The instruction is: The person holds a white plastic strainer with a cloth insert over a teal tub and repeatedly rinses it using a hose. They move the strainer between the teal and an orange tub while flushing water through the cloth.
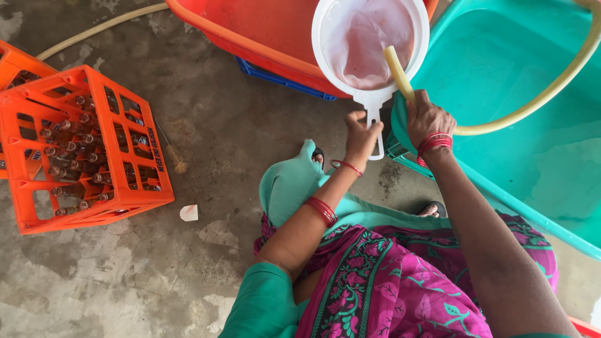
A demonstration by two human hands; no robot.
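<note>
the teal tub (501,75) fills the 3 o'clock side of your view, with some water pooled low in it towards 4 o'clock. the red tub (263,25) sits at 12 o'clock, with a blue crate edge (282,80) showing under its rim. the orange bottle crates (94,150) stand well apart at 9 o'clock on the concrete floor (219,125), their slots loaded with capped bottles (69,125).

the white strainer (370,44) hangs at about 1 o'clock, lined with a wet pinkish cloth, over the gap where the two tubs meet. your left hand (362,136) has its fingers closed around the strainer's handle, just below the round frame. your right hand (429,119) is closed on the yellow hose (398,70), fingers wrapped round it just beside the teal rim. the hose end pokes up over the strainer's edge and into the cloth, and the rest of the hose loops away across the teal tub towards 2 o'clock.

judging from this, you are at the rinsing or filtering step, with the hose feeding into the lined strainer. i cannot tell whether water is running from the hose end at this moment. what seems called for next is a level strainer and a hose tip kept inside the cloth, so that nothing spills onto the floor between the tubs. a firm hold on the thin handle matters, since a filling cloth would likely weigh it down.
</note>
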